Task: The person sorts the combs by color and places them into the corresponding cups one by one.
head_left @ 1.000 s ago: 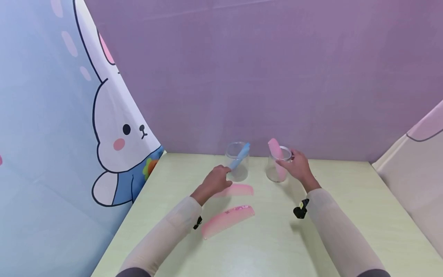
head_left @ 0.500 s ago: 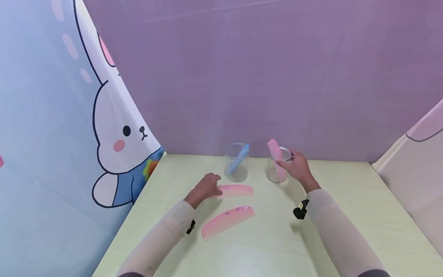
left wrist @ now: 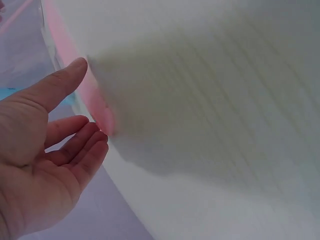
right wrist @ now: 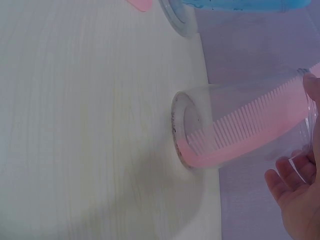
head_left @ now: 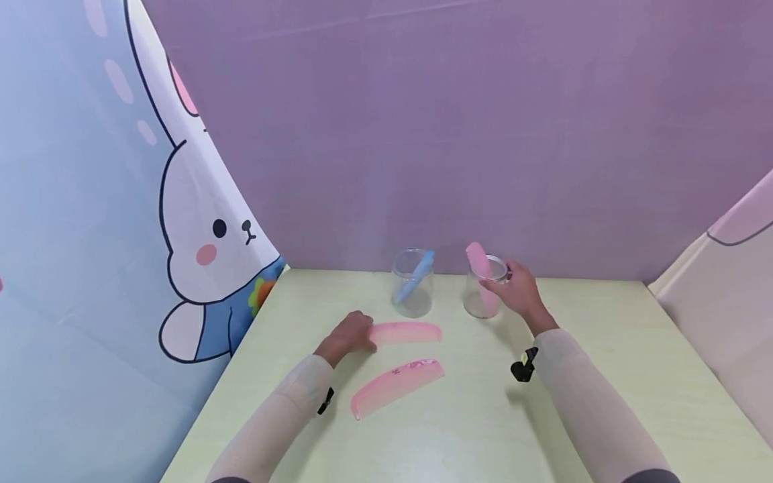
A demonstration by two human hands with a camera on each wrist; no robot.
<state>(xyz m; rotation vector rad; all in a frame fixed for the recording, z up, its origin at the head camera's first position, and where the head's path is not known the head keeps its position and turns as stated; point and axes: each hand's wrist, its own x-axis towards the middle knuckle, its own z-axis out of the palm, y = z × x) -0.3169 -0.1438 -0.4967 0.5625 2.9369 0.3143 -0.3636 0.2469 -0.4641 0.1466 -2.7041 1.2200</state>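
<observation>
My left hand (head_left: 349, 334) is at the left end of a pink comb (head_left: 406, 332) lying on the table. In the left wrist view, thumb and fingers are spread apart on either side of that comb's end, without a visible pinch. My right hand (head_left: 518, 288) holds the rim of a clear jar (right wrist: 220, 100), which stands upright with a pink comb (right wrist: 260, 120) leaning inside it. To its left stands another clear jar (head_left: 413, 305), with a blue comb (head_left: 415, 276) tilted in it. Nearer me lies a pink comb with a printed pattern (head_left: 395, 388).
The pale wooden table (head_left: 483, 416) meets a purple cloth backdrop (head_left: 423, 134) just behind the jars. A blue cloth with a printed rabbit (head_left: 199, 255) hangs at the left, and a pale cloth (head_left: 725, 302) at the right.
My left hand has let go of the blue comb, which now leans in the left jar. It has moved down and left to the nearby pink comb's end. The right hand stays on its jar.
</observation>
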